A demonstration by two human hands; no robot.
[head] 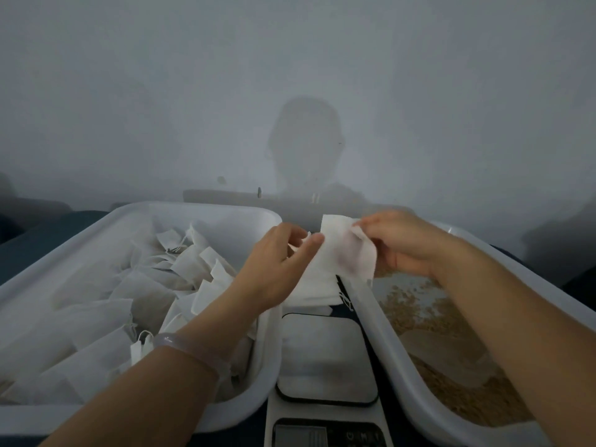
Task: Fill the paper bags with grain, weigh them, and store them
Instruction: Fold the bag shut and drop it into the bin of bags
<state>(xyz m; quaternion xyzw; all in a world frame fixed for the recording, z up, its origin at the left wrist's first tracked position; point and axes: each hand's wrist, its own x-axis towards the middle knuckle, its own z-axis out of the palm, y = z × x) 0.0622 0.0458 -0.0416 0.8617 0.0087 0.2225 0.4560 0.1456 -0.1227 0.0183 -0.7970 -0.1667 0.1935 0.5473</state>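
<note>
I hold a small white paper bag (342,253) in the air above the gap between two tubs. My left hand (277,266) pinches its left edge between thumb and fingers. My right hand (403,243) pinches its upper right corner. The white tub on the right (377,321) holds brown grain (416,304) and a pale scoop (445,359) lying in the grain. Between the tubs stands a white kitchen scale (325,356) with an empty platform. A short stack of flat bags (309,295) lies just behind the scale.
The white tub on the left (80,240) holds several paper bags (129,285) with strings. A pale wall (290,91) rises close behind the tubs. The scale's dark display (329,435) sits at the bottom edge.
</note>
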